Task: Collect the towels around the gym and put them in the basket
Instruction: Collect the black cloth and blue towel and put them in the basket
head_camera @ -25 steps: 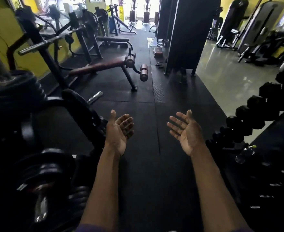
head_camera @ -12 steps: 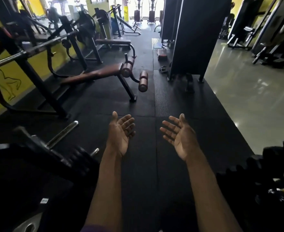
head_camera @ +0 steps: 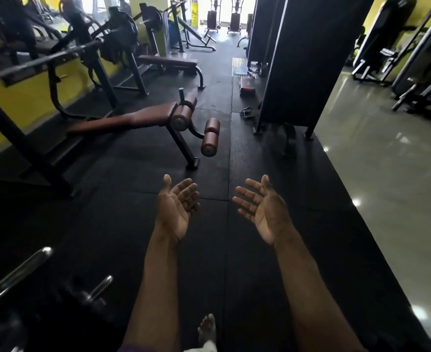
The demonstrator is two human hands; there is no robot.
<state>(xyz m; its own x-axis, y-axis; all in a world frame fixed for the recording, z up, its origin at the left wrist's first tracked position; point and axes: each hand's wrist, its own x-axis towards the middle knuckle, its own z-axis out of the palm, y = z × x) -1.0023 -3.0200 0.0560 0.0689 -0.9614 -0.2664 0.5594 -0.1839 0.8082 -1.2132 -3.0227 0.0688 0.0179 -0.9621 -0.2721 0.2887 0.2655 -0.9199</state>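
Note:
My left hand [head_camera: 176, 207] and my right hand [head_camera: 262, 208] are held out in front of me, palms up, fingers spread, both empty. They hover over the black rubber floor mat [head_camera: 273, 174]. I see no towel and no basket in this view. A bare foot [head_camera: 206, 329] shows at the bottom edge, between my forearms.
A brown padded decline bench [head_camera: 123, 120] with roller pads [head_camera: 209, 138] stands just ahead on the left. A bar rack [head_camera: 44, 59] lines the yellow wall. A tall black machine panel [head_camera: 311, 59] stands ahead right, beside a glossy tiled floor [head_camera: 387, 174]. Chrome bar ends [head_camera: 21, 270] lie low left.
I have moved forward down the mat. The dumbbell rack on the right and the weight plates on the left have dropped out of view. Both hands stay open and empty.

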